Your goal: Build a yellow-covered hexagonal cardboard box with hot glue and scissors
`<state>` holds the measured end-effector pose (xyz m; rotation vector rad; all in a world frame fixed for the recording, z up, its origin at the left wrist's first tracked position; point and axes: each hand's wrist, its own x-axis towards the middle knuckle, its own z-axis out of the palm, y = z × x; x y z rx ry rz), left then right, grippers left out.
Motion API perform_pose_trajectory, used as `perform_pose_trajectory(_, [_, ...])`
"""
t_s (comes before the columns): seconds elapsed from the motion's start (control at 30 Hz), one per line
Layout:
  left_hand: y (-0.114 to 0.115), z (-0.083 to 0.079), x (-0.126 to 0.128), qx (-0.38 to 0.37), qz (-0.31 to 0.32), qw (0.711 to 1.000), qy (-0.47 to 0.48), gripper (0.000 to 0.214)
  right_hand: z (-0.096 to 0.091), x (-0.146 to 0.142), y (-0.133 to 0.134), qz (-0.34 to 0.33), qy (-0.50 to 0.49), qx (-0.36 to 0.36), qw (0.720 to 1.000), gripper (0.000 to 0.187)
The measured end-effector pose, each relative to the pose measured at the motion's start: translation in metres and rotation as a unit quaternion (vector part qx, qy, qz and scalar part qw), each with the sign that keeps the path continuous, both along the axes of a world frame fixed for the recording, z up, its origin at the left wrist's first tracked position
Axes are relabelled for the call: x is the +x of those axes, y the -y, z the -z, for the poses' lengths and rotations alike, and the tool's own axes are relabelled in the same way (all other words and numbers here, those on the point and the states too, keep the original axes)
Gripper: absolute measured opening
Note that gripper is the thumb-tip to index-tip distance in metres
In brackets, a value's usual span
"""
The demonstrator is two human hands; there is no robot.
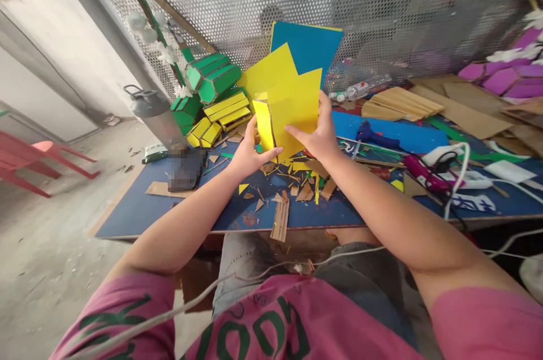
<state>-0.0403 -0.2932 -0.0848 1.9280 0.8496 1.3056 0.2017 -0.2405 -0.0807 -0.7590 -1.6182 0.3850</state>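
In the head view my left hand (250,151) is closed around a small yellow cardboard piece (264,122) with dark brown edges. My right hand (319,133) grips the right edge of a yellow sheet (297,103), its thumb lying across the front. The small piece is held against the left part of this sheet; whether the two are joined I cannot tell. Another yellow sheet (275,66) and a blue sheet (307,46) with a yellow edge show behind. Below my hands, yellow and brown cardboard scraps (305,193) lie scattered.
Green cardboard shapes (216,77) and yellow ones (229,111) stand back left, near a grey bottle (155,114) and a phone-like dark object (185,170). A blue glue gun (377,137), cables and a magenta tool (424,173) lie right. Behind rises a perforated metal screen (237,4).
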Motion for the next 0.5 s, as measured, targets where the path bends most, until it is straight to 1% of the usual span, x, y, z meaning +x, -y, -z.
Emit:
perform_pose_trajectory(0.2, [0.0014,0.0003,0.0025,-0.016,0.019,1.0,0.018,0.115,-0.0004,-0.0018,0.0009,0.026,0.019,0.013,0.999,0.135])
perform_pose_trajectory(0.37, [0.0022,0.0003,0.003,-0.041,0.025,0.998,0.029,0.114,0.0034,0.0023,-0.0053,0.044,0.039,0.023,0.998,0.134])
perform_pose_trajectory(0.5, [0.0033,0.0007,0.0033,-0.049,0.03,0.998,0.036,0.112,0.0056,0.0038,-0.0088,0.047,0.037,0.033,0.998,0.132])
